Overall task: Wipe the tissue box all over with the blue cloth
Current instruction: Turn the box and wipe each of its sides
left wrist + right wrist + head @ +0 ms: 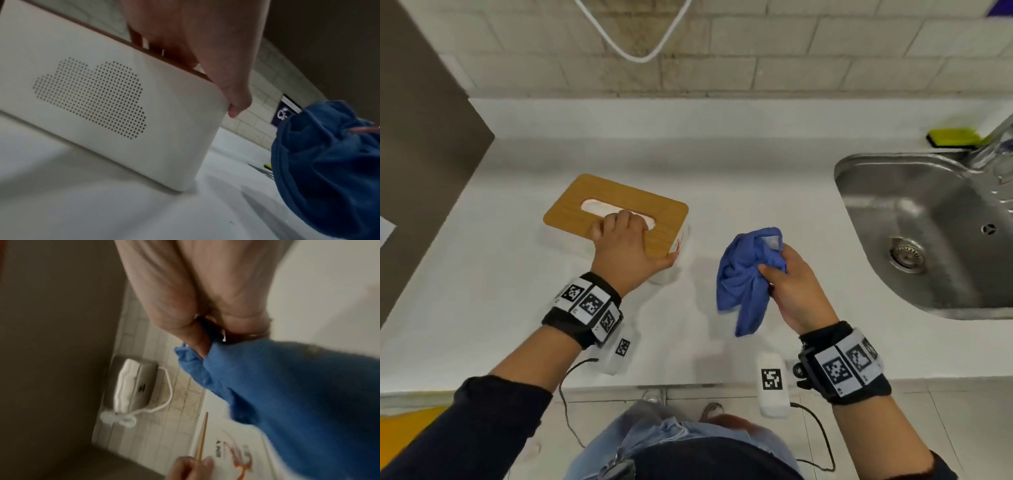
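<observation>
Steel sink [914, 219] right of blue cloth [746, 274] — green sponge [953, 137] behind

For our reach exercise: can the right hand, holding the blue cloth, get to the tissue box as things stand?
Probably yes. Only bare counter lies between the right hand with the blue cloth and the tissue box; the left hand covers its near right corner.

Kitchen: steel sink [914, 219], sponge [952, 137], tiles.

The left hand [205, 48] grips the tissue box [115, 104] at its top edge; the blue cloth [329, 170] hangs right of the box.
</observation>
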`<state>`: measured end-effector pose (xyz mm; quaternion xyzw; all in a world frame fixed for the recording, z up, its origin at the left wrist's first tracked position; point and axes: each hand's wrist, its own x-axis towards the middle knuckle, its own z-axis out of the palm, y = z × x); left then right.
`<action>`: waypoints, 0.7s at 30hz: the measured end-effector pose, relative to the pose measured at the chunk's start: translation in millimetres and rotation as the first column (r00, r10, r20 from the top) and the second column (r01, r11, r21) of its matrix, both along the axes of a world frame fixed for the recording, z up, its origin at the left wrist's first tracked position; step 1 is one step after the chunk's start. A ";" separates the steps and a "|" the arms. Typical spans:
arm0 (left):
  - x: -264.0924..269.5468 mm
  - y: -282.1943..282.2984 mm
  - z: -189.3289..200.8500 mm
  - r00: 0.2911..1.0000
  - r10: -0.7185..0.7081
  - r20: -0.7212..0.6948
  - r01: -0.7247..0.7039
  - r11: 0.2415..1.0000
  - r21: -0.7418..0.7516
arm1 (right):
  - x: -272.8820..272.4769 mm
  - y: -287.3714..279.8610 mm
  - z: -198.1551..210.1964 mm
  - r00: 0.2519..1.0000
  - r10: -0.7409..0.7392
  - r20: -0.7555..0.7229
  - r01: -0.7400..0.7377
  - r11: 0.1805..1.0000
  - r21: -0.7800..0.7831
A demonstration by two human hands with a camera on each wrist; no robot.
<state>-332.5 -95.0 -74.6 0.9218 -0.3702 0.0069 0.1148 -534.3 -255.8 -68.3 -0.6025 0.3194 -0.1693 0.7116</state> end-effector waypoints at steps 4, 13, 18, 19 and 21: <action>8.9 11.8 15.5 0.999 0.004 -0.052 -0.014 0.982 -0.190 | 5.6 -2.6 13.6 0.991 0.121 -0.057 -0.129 0.976 -0.175; 80.4 78.8 64.7 0.775 -0.338 -0.534 -0.067 0.796 -0.601 | 52.3 32.5 47.2 0.971 0.112 0.213 -0.149 0.975 0.167; 121.1 89.0 73.4 0.642 -0.394 -0.658 -0.100 0.808 -0.580 | 113.9 88.1 82.2 0.943 0.140 0.300 -0.043 0.950 -0.309; 130.0 90.1 72.7 0.625 -0.393 -0.675 -0.108 0.812 -0.573 | 131.6 99.8 83.3 0.942 0.128 0.311 0.009 0.915 -0.402; 144.2 91.2 69.8 0.586 -0.404 -0.703 -0.111 0.819 -0.563 | 163.3 120.3 79.0 0.955 0.096 0.280 0.098 0.790 -0.605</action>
